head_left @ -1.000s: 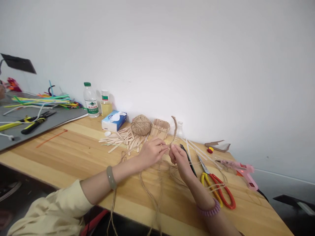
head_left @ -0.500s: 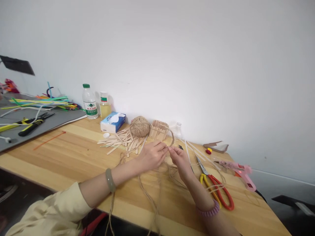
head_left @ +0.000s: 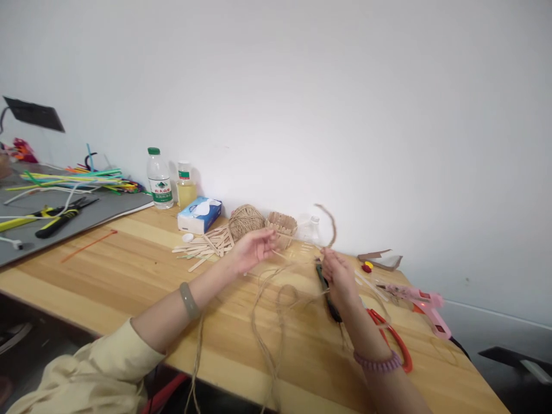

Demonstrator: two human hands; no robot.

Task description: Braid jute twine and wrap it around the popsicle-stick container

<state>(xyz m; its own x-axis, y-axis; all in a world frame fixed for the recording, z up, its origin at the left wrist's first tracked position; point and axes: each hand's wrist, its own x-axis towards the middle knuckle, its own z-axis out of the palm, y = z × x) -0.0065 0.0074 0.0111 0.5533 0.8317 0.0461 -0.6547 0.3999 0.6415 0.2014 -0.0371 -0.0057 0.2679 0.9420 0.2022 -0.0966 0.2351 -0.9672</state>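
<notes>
My right hand (head_left: 340,277) is closed round a curved piece of braided twine (head_left: 331,221), whose free end arcs up in front of the wall. My left hand (head_left: 257,248) is closed at the fingertips on a strand of jute twine (head_left: 297,236) that stretches across to my right hand. Loose twine (head_left: 259,322) hangs in loops below both hands and trails over the table's front edge. Behind my left hand sit a ball of jute twine (head_left: 246,221) and a small basket of wooden sticks (head_left: 281,225).
Loose craft sticks (head_left: 202,244) lie beside a tissue pack (head_left: 199,215). Two bottles (head_left: 159,178) stand near the wall. A black-handled tool (head_left: 328,296), red-handled scissors (head_left: 397,339) and a pink glue gun (head_left: 425,302) lie at right. Pliers (head_left: 60,221) rest on the grey mat.
My hands have moved apart, the left one leftward and the right one rightward, drawing a strand between them. The curved braid has moved right, away from the stick basket.
</notes>
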